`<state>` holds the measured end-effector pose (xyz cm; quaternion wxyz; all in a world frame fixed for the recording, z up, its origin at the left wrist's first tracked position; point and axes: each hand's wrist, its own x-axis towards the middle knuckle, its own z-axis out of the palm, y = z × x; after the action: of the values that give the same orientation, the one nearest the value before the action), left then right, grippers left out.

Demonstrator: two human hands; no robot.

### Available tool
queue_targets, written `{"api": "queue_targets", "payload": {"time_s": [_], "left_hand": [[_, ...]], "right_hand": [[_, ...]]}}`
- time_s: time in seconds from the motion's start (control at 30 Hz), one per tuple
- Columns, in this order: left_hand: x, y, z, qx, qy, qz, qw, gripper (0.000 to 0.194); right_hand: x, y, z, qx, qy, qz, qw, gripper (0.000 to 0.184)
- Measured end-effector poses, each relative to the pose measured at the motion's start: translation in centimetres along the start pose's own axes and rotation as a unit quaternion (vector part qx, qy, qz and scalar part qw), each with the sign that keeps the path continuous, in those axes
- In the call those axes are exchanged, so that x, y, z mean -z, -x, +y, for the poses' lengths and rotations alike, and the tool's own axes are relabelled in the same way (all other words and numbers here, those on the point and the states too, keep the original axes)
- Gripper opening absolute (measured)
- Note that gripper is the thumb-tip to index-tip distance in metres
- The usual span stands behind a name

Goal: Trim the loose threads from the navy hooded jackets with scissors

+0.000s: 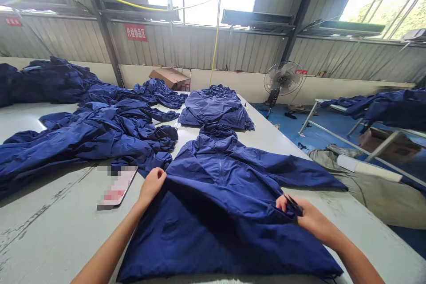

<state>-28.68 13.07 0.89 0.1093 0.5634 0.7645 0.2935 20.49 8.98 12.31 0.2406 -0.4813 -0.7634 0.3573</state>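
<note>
A navy blue hooded jacket point(219, 164) lies on the pale table in front of me, hood away from me and one sleeve out to the right. My left hand point(153, 185) is closed in a pinch on the jacket's left side, lifting the cloth into a fold. At the right side, my right hand point(308, 217) is closed on the fabric too. A small black tool point(293, 206), which looks like thread snips, is also in that hand, partly hidden by the fingers. The raised lower part of the jacket hangs toward me with a shadowed hollow in it.
Rumpled navy garments point(100, 128) cover the table's left. Beyond the hood sits a stack of navy jackets point(214, 106). A blurred-out card point(118, 188) lies left of my left hand. Past the right edge stand a fan point(282, 79) and a metal-framed table point(353, 140).
</note>
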Motion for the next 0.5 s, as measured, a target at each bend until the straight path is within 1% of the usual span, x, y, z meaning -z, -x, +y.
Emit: {"api": "queue_targets", "payload": {"time_s": [0.03, 0.1, 0.17, 0.23, 0.27, 0.33, 0.4, 0.47, 0.5], "left_hand": [[0.4, -0.1, -0.5, 0.007, 0.004, 0.003, 1.0, 0.021], [0.7, -0.2, -1.2, 0.008, 0.014, 0.006, 1.0, 0.024], [0.4, -0.2, -1.2, -0.005, 0.029, 0.001, 1.0, 0.031], [-0.5, -0.6, -0.6, -0.016, 0.045, -0.011, 0.999, 0.041], [-1.1, -0.9, -0.2, -0.017, 0.05, -0.016, 0.998, 0.045], [-2.2, -1.9, 0.9, -0.009, 0.052, -0.025, 0.998, 0.045], [-3.0, -2.8, 2.0, 0.0, 0.049, -0.034, 0.998, 0.036], [-3.1, -3.6, 2.7, 0.0, 0.048, -0.043, 0.998, 0.024], [-2.9, -3.9, 2.9, -0.002, 0.05, -0.045, 0.998, 0.02]], "right_hand": [[0.1, 0.4, 1.4, -0.035, 0.022, -0.009, 0.999, 0.014], [0.6, 0.9, 3.6, -0.083, 0.055, -0.019, 0.995, 0.028], [1.0, 0.9, 4.7, -0.108, 0.07, -0.002, 0.992, 0.036], [0.9, 0.2, 4.8, -0.12, 0.083, 0.039, 0.988, 0.035], [0.5, -0.3, 4.6, -0.128, 0.095, 0.058, 0.985, 0.036], [-0.9, -1.5, 4.0, -0.145, 0.123, 0.069, 0.979, 0.045], [-2.7, -2.4, 3.4, -0.146, 0.15, 0.023, 0.978, 0.051], [-4.2, -2.7, 2.9, -0.122, 0.177, -0.026, 0.976, 0.047], [-4.6, -2.6, 2.7, -0.099, 0.187, -0.037, 0.977, 0.042]]}}
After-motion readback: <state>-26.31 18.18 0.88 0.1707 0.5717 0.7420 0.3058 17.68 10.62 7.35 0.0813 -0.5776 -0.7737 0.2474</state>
